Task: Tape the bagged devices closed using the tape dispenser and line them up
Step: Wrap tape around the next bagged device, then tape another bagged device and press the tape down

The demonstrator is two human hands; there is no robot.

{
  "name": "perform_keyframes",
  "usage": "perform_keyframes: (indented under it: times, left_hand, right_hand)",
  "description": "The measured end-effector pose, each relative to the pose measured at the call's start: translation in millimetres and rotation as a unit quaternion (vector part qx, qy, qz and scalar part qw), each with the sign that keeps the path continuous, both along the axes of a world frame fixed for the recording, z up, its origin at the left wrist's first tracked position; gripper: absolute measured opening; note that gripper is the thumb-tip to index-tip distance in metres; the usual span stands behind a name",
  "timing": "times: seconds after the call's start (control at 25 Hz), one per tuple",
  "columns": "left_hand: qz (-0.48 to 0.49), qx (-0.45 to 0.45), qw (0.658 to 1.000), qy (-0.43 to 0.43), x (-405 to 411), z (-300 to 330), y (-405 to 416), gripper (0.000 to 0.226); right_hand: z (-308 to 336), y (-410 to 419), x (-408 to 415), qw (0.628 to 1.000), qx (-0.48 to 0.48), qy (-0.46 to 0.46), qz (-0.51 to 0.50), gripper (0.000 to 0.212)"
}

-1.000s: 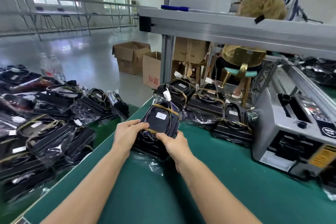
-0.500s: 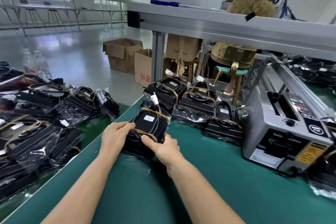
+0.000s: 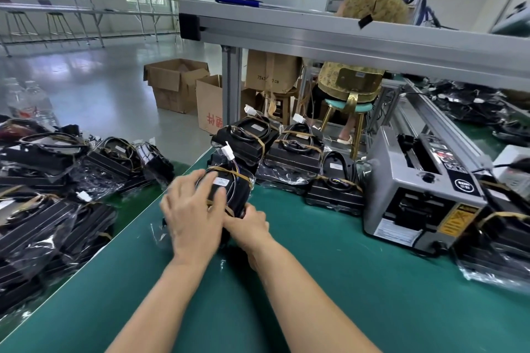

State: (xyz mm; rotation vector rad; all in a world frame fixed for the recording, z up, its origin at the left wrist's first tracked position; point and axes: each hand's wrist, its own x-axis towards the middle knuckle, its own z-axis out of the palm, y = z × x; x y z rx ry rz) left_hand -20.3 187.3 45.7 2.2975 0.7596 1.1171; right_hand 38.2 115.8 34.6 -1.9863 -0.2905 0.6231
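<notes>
Bagged device (image 3: 229, 189) pressed flat on tabletop (image 3: 329, 281).
Left hand (image 3: 192, 209) laid w/ fingers spread atop; right hand (image 3: 246, 223) grips near end (taped row just beyond). Tape dispenser (image 3: 415, 195) lies rightward, right hand nearer.

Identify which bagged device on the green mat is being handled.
The bagged device nearest the camera: left hand rests on it, right hand grips it; the others sit untouched behind.

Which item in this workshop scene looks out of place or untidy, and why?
The bagged devices on the left table are heaped in a jumble, overlapping at odd angles with loose plastic spilling out. The taped ones behind the hands are set side by side. Nothing looks damaged.
</notes>
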Motion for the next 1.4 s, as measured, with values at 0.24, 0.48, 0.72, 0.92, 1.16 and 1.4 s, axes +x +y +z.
perform_keyframes:
  times: [0.24, 0.48, 0.72, 0.92, 1.16, 1.4]
  left_hand:
    - [-0.039, -0.061, 0.996, -0.055, 0.3, -12.3, -44.2, 0.046]
    - [-0.063, 0.045, 0.996, -0.043, 0.3, -20.4, -51.1, 0.041]
    - [-0.122, 0.083, 0.988, -0.046, 3.0, -28.7, -49.1, 0.032]
    - [-0.174, 0.103, 0.979, -0.028, 1.6, -29.9, -53.7, 0.021]
    - [-0.3, 0.1, 0.936, 0.158, -0.6, -30.8, -56.7, 0.022]
    - [-0.292, 0.143, 0.907, 0.267, 3.0, -15.6, -75.3, 0.034]
  right_hand:
    - [3.1, -9.5, -0.5, 0.999, 0.045, 0.016, 0.005, 0.068]
    - [-3.1, -35.7, -10.7, 0.989, 0.148, -0.001, -0.027, 0.057]
    - [-4.1, -89.4, -19.0, 0.982, 0.074, -0.172, 0.0, 0.045]
    - [10.2, -159.1, -23.8, 0.96, 0.027, -0.276, -0.038, 0.04]
    - [24.5, -252.3, -31.5, 0.926, -0.077, -0.341, -0.143, 0.051]
    - [50.8, -325.3, 4.3, 0.818, -0.225, -0.456, -0.269, 0.05]
